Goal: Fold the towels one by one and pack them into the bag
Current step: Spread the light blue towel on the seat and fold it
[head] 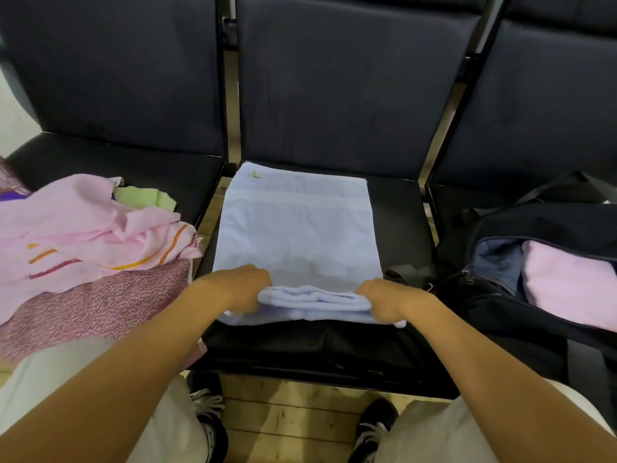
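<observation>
Gripping the pale blue towel point(295, 235) at its near edge, the left hand point(238, 289) and right hand point(384, 300) curl fingers around the corners, ready to fold it away; the bag point(500, 228) gapes right of them.

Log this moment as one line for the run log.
step: folding | blue towel on middle seat | left hand, right hand grip near edge | bag open, pink towel inside

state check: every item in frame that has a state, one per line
light blue towel: flat on the middle seat, near edge rolled up
left hand: grips the towel's near edge
right hand: grips the same edge
black bag: unzipped, open
folded pink towel: packed inside the bag
pink towels pile: unfolded, crumpled on the left seat
</observation>
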### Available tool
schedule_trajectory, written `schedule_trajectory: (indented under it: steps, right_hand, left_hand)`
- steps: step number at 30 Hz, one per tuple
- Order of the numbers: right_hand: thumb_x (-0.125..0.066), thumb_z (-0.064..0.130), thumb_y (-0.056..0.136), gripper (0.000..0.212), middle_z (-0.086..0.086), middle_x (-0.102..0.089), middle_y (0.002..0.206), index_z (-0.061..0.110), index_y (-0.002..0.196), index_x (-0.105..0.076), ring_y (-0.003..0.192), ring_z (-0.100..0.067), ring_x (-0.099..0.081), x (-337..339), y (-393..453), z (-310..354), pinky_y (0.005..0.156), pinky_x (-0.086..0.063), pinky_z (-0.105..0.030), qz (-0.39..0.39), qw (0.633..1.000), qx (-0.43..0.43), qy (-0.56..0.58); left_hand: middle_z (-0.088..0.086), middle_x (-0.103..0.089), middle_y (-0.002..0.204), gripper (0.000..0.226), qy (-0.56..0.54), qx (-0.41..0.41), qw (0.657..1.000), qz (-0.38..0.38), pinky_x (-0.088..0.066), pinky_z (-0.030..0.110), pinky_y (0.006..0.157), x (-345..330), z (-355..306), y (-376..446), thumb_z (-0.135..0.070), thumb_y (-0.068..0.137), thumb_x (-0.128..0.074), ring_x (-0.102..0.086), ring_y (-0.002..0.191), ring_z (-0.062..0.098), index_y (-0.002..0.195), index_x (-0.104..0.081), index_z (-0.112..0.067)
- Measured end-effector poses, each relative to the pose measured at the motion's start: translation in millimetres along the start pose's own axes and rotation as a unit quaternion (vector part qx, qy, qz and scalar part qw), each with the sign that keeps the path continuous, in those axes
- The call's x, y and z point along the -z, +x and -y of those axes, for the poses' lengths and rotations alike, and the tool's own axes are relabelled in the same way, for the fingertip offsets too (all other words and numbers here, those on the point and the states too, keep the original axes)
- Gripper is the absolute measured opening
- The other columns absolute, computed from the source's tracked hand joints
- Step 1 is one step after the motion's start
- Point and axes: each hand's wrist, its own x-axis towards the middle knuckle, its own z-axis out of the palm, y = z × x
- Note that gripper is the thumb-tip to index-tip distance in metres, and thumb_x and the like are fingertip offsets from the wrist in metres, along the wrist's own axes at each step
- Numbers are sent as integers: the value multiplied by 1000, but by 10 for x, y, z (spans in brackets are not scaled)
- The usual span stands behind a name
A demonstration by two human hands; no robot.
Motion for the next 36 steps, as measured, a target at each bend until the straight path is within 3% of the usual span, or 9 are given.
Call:
schedule_trajectory:
  steps: [4, 10, 15, 19, 25, 29, 33, 36]
  right_hand:
    - [-50, -15, 79, 35, -6, -43, 66, 14, 69, -36, 53, -17, -35, -7, -88, 34, 47, -27, -26, 39, 999, 5, -36]
    - [-45, 1, 93, 31, -2, -44, 68, 17, 67, -40, 55, -16, -36, -102, -163, -14, 51, -29, -25, 5, 999, 13, -31]
    - [-49, -2, 85, 34, -4, -35, 65, 17, 64, -30, 54, -18, -28, -150, -234, -129, 51, -20, -30, -2, 1000, 16, 27]
    - [-56, 3, 81, 32, -2, -38, 65, 17, 63, -34, 60, -20, -33, -126, -229, -219, 56, -26, -33, 5, 995, 44, 91]
    - [-72, 33, 88, 33, 1, -50, 72, 17, 75, -46, 65, -16, -49, 14, -247, -302, 60, -38, -28, -144, 966, 97, 192]
    - [-73, 53, 82, 51, -1, -41, 66, 15, 69, -42, 60, -16, -40, 68, -224, -313, 58, -32, -29, -204, 954, 93, 199]
    - [-70, 43, 89, 27, -1, -56, 67, 21, 78, -58, 57, -15, -50, 128, -191, -371, 55, -40, -29, -242, 938, 109, 223]
    - [-66, 30, 94, 16, -6, -60, 70, 20, 82, -63, 59, -22, -53, 155, -161, -445, 57, -46, -38, -278, 924, 122, 234]
  left_hand:
    - [8, -65, 78, 23, 34, -11, 999, 22, -52, 35, 68, -64, -65, -39, -9, 85, -53, -63, 75, 26, 64, -52, -17]
    - [-7, -42, 68, 30, -5, -39, 999, 10, -29, 19, 54, -117, -166, -131, -16, 95, -50, -43, 63, 10, 66, -42, -19]
    - [-6, -50, 70, 18, -110, -70, 990, 52, -36, 23, 59, 30, -137, -302, -22, 84, -64, -47, 64, 14, 72, -51, -22]
    - [-6, -55, 75, 11, -188, -83, 977, 65, -36, 19, 57, 139, -92, -395, -21, 80, -71, -50, 66, 11, 81, -60, -17]
    - [-8, -51, 63, 32, -247, -52, 963, -93, -36, 18, 55, 295, 41, -397, -32, 83, -74, -48, 59, 8, 64, -50, -23]
    - [-8, -44, 63, 43, -240, -29, 958, -154, -31, 20, 55, 346, 43, -421, -56, 81, -68, -44, 58, 10, 65, -47, -21]
    - [-10, -47, 59, 46, -275, -42, 939, -203, -35, 23, 59, 388, 127, -433, -65, 69, -67, -46, 59, 9, 65, -57, -20]
    - [5, -53, 65, 49, -292, -30, 929, -225, -40, 29, 62, 455, 196, -462, -59, 73, -70, -50, 60, 12, 72, -66, -10]
